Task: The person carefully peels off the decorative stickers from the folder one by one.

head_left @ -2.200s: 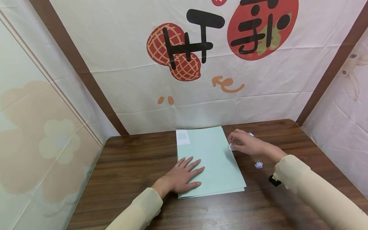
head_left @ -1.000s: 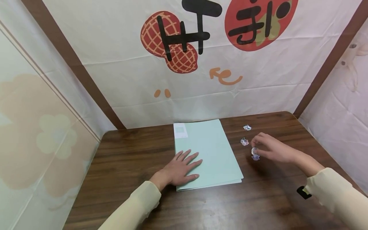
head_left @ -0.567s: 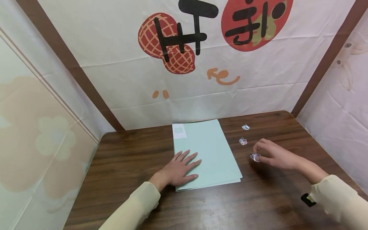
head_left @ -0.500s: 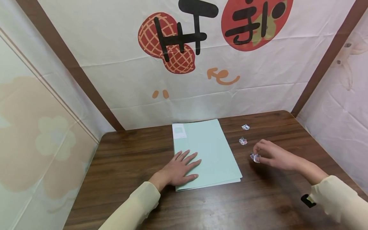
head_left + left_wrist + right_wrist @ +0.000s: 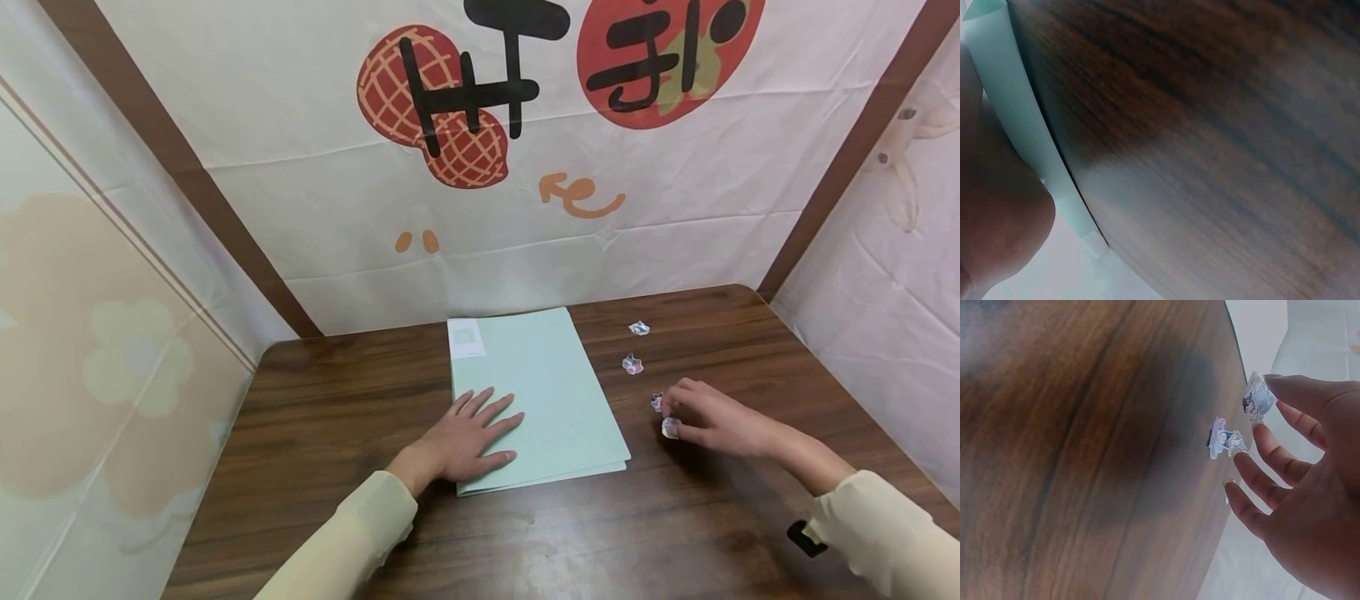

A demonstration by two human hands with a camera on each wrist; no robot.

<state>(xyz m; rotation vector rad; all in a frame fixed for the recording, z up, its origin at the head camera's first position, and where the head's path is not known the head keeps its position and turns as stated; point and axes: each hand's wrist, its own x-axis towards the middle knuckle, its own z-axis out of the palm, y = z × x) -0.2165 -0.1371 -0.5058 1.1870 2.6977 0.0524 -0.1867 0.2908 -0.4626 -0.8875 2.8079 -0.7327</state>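
My left hand (image 5: 471,439) lies flat with spread fingers on the lower left of a mint-green folder (image 5: 555,392). In the left wrist view, part of that hand (image 5: 1000,212) sits beside the folder's edge (image 5: 1016,94). To the folder's right, my right hand (image 5: 716,419) pinches a small shiny cutout sticker (image 5: 670,428) just over the table. The right wrist view shows this sticker (image 5: 1259,399), with a purple-and-white character print, at the thumb tip. Close behind the fingertips a purplish sticker (image 5: 657,402) lies on the table, partly hidden by the hand.
Two more stickers, one pinkish (image 5: 632,364) and one bluish (image 5: 639,328), lie farther back on the brown wooden table (image 5: 337,417). A white label (image 5: 467,338) marks the folder's upper left. A printed white cloth (image 5: 322,208) hangs behind the table.
My right hand has moved from the folder's right edge out to the right, then slightly toward me, still pinching the sticker. My left hand has stayed on the folder. The view has shifted slightly.
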